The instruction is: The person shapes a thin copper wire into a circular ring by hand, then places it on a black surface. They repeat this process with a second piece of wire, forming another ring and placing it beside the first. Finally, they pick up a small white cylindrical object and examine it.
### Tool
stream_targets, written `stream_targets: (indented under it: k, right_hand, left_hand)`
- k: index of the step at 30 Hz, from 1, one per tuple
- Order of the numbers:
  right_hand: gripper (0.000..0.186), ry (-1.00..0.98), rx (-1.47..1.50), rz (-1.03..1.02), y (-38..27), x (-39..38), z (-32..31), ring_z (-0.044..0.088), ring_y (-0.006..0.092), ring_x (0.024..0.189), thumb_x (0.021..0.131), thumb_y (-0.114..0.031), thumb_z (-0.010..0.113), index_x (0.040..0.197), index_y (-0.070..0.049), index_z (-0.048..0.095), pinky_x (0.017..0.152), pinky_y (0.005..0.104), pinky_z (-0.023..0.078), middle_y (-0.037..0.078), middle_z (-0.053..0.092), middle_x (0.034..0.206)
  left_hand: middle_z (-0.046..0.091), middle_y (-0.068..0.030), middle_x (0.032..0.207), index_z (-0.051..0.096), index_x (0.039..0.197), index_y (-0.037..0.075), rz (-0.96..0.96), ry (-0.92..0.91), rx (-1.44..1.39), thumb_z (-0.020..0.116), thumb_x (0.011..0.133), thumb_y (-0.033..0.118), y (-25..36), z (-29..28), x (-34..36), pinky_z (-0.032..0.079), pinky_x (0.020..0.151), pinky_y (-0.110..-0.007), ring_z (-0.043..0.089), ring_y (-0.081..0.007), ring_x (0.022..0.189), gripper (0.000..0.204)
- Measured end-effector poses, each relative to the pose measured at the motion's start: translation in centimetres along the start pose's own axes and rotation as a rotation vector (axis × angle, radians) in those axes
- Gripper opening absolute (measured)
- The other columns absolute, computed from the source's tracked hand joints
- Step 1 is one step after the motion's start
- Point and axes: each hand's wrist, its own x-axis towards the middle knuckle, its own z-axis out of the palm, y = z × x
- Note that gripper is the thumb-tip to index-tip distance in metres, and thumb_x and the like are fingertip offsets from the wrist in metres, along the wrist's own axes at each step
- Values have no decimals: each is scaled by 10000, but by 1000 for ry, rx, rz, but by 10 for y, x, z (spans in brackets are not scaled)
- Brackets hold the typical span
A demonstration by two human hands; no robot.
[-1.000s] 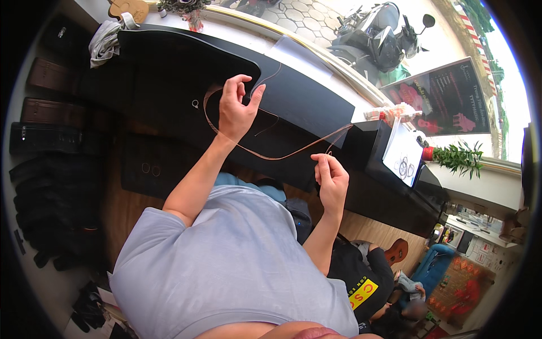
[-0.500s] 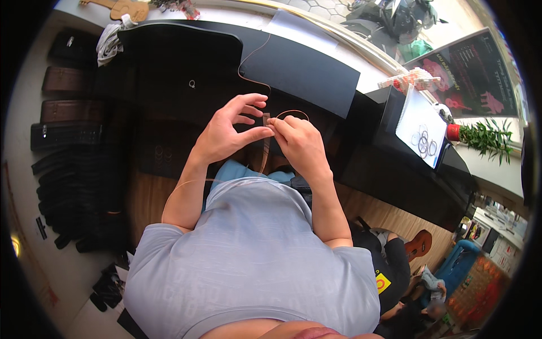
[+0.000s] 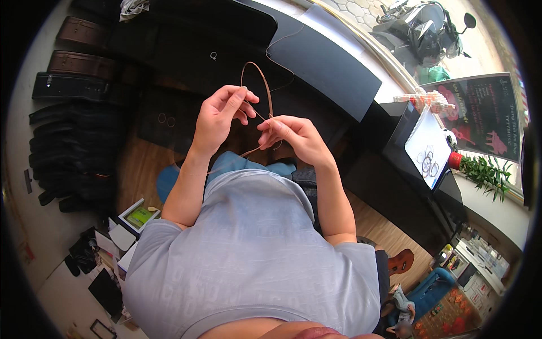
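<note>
A thin, flat brown strip rises in a tall loop between my hands, above my lap. My left hand pinches one part of it between thumb and forefinger. The other fingers of that hand are loosely curled. With bent fingertips, my right hand grips the strip where its lengths cross. From there more of the strip trails down toward my lap, blurred over my left forearm. Whether the lengths are knotted at the right fingertips is too small to tell.
A small pale ring lies on the black table ahead. Several dark rings rest on a white spiral notebook at the right, near a green plant. Black cases line the left wall. A ukulele-like instrument shows at the lower right.
My left hand has gone from spread fingers to a pinch on the strip. The strip now stands in a higher loop. The whole view has shifted, and the ring appears farther up.
</note>
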Motion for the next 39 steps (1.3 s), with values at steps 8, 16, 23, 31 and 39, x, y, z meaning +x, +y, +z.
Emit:
stream_targets:
  k: [8,16,23,31,39]
  right_hand:
    - [393,17,131,49,25,31,28,746,215,960,1123,-286,508,1196,57,685,907,349,599,141,746,1040]
    - [387,240,415,-43,52,63,65,745,278,1055,1139,-274,456,1308,45,595,924,395,624,209,720,1181]
    - [342,287,485,-19,57,71,89,679,153,679,1149,-306,425,1160,-16,606,565,265,560,132,725,891]
    - [384,154,1278,-153,30,71,89,631,162,867,1152,-333,393,885,-100,542,771,293,555,67,669,976]
    - [341,281,537,-183,48,78,95,633,365,1252,1152,-288,373,935,-59,503,1079,471,504,269,639,1333]
  left_hand:
    - [714,-84,950,635,1074,54,34,110,-174,506,1125,246,4,-59,-6,545,690,-269,685,-133,766,236]
    - [691,-62,820,629,1069,57,23,151,-222,521,1119,245,9,-105,-17,556,654,-278,676,-138,687,222]
    - [672,-53,737,619,1071,66,-15,113,-362,498,1123,235,15,-115,-23,552,573,-264,662,-136,600,214]
    - [684,-56,749,591,1038,76,-89,111,-382,460,1132,257,10,-114,-26,565,600,-265,685,-142,632,242]
    - [695,-72,775,561,1048,75,-167,29,-426,433,1140,257,1,-92,-37,580,613,-278,693,-156,645,241]
